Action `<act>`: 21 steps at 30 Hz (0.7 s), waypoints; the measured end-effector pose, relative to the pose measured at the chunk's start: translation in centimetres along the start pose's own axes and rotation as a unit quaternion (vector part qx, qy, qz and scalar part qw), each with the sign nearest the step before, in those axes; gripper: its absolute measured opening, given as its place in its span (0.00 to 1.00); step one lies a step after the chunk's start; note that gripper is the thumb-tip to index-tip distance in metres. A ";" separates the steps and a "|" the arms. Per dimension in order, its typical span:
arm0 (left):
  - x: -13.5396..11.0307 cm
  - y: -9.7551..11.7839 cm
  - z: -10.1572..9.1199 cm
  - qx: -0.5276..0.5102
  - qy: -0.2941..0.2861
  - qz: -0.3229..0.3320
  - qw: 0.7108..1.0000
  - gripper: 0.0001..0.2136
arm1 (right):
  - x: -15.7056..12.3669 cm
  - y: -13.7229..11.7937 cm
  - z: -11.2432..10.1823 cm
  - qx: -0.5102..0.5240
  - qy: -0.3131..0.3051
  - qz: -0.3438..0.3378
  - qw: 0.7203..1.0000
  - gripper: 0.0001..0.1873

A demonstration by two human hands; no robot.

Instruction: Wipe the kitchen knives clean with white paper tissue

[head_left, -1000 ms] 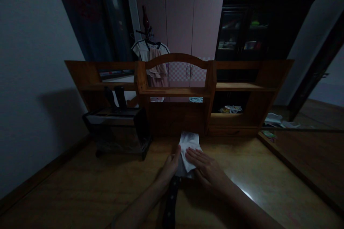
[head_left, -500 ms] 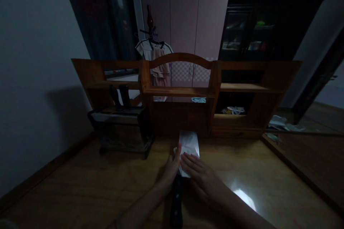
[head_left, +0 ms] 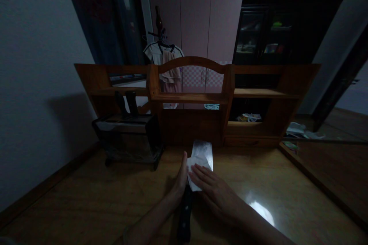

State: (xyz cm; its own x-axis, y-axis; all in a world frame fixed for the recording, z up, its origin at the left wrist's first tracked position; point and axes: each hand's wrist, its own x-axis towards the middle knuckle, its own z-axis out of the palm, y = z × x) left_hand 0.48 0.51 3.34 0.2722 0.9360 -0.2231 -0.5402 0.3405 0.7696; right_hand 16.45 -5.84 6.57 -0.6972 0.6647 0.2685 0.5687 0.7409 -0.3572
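A cleaver lies flat on the wooden desk (head_left: 86, 199), its broad shiny blade (head_left: 204, 149) pointing away from me and its dark handle (head_left: 185, 212) toward me. My right hand (head_left: 214, 189) lies flat with fingers stretched out, pressing a white tissue (head_left: 193, 168) onto the near part of the blade. My left hand (head_left: 181, 180) rests edge-on against the left side of the blade, fingers straight and together, just above the handle.
A wooden desktop shelf (head_left: 195, 99) runs across the back of the desk. A black knife rack (head_left: 126, 134) with dark handles stands at back left. The white wall (head_left: 34, 84) borders the left. A bright reflection (head_left: 260, 210) lies on the desk at right.
The tissue under my right hand has slid back toward me along the blade, uncovering the far shiny part. My left hand has stayed beside the blade.
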 end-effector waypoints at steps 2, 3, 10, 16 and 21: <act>0.0 -0.1 -0.1 -0.021 -0.005 0.002 1.000 0.30 | 0.0 0.0 0.1 0.001 0.004 0.003 1.000 0.30; 0.0 -0.1 -0.1 -0.030 -0.010 0.000 0.999 0.30 | 0.0 0.0 0.2 0.002 0.006 0.004 1.000 0.29; -0.3 0.2 0.3 -0.059 -0.024 -0.008 0.998 0.27 | 0.0 -0.1 -0.1 0.008 0.009 0.016 1.000 0.28; -0.5 0.2 0.6 -0.063 -0.035 -0.011 0.997 0.29 | 0.1 0.0 -0.4 0.020 0.010 0.018 1.000 0.27; -0.7 0.2 0.9 -0.051 -0.059 -0.024 0.997 0.31 | 0.0 -0.2 -0.7 0.025 0.012 0.021 0.999 0.27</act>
State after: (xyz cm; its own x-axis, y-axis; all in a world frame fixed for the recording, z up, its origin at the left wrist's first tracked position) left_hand 0.93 -0.12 4.18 0.3876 0.9038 -0.1814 -0.6008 0.3969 0.6939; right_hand 16.63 -5.93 7.23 -0.6620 0.6980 0.2729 0.5746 0.7065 -0.4131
